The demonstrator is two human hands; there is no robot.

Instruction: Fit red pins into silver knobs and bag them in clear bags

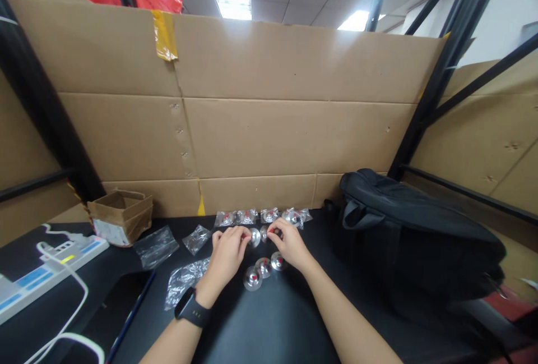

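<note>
My left hand [229,252], with a dark watch on its wrist, pinches a shiny round metal disc [255,238] by a red part at its middle. Close beside it, my right hand [290,243] has its fingertips closed on a second metal disc [264,233], partly covered by the fingers. Nearer to me, three loose metal pieces with red marks [253,278] lie in a slanting row on the black table. Behind both hands, several similar pieces in clear plastic bags [246,217] lie in a line near the cardboard wall.
Clear plastic bags [156,247] lie left of my hands. Further left are an open cardboard box [121,218], a white power strip [50,274] with cables and a dark tablet-like device [113,310]. A black backpack [412,240] stands at right. A cardboard wall [252,134] closes the back.
</note>
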